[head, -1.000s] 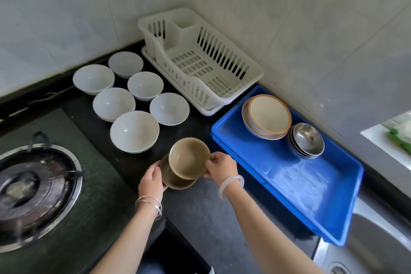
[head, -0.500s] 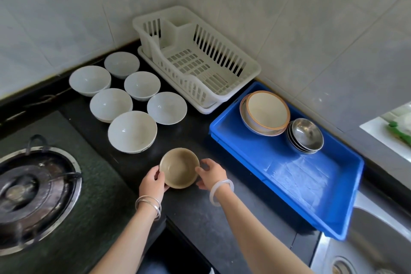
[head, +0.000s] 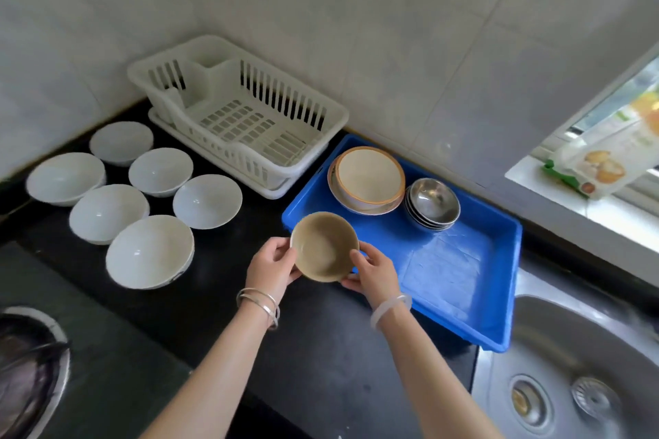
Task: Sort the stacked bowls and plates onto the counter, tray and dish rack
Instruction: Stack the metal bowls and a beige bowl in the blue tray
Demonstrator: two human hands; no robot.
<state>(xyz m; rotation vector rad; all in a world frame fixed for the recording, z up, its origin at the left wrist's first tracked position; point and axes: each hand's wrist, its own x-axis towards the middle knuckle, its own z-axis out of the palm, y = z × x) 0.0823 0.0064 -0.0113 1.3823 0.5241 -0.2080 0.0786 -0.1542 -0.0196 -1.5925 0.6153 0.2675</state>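
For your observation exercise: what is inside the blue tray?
Inside the blue tray: a stack of orange-rimmed dishes and nested steel bowls. Lower pieces are mostly covered; counts unclear.

Home kitchen, sink [head: 570, 349], dish rack [head: 249, 125] (tiled walls)

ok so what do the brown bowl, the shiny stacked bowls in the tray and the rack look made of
The brown bowl: probably glazed ceramic, going by its dull, mottled tan surface; melamine is possible. The shiny stacked bowls: metal, likely stainless steel, given the mirror-like highlights. The dish rack: white moulded plastic, with slotted walls and a faint sheen.
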